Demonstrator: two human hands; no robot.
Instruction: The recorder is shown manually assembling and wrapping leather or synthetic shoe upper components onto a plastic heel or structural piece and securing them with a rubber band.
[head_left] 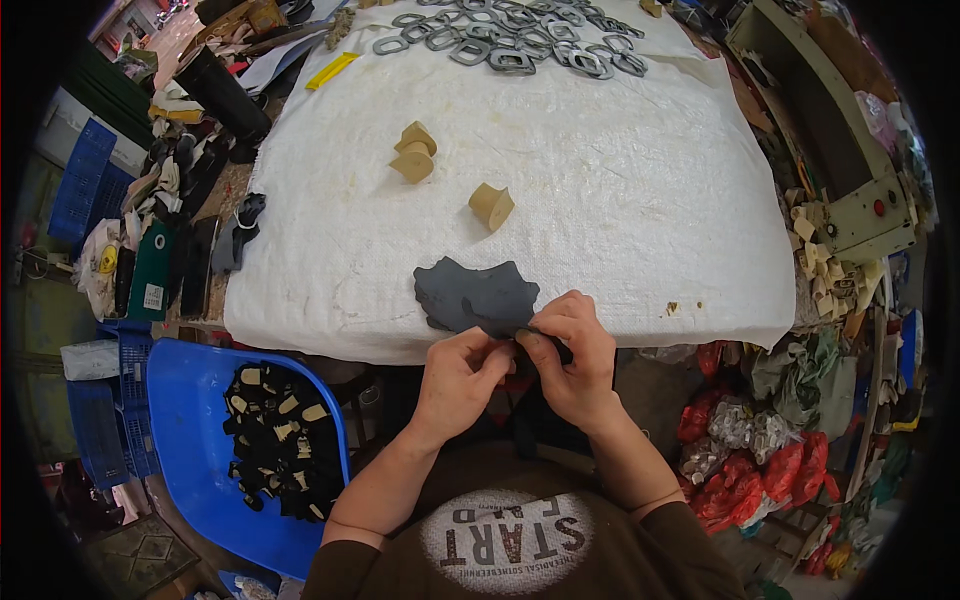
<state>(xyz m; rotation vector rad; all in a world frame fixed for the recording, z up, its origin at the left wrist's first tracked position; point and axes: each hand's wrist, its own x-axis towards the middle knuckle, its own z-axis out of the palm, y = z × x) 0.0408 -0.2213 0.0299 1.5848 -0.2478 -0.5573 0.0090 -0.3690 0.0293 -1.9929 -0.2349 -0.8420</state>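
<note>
Both my hands meet over the near edge of the table, fingertips pinched together. My left hand (460, 378) and my right hand (575, 355) grip a small dark piece of sheet material (562, 352), mostly hidden by the fingers. Just beyond them lie dark grey cut pieces with scalloped edges (475, 292), overlapping in a flat pile. Farther off stand tan shoe heels: a single heel (491, 206) near the middle and two heels (413, 155) touching each other to its left.
A white woven sheet (620, 200) covers the table. Many grey metallic-looking rings (510, 40) lie at its far end, with a yellow strip (332, 70) nearby. At lower left sits a blue tub (190, 430) of black and tan pieces. Red bags (725, 495) are at right.
</note>
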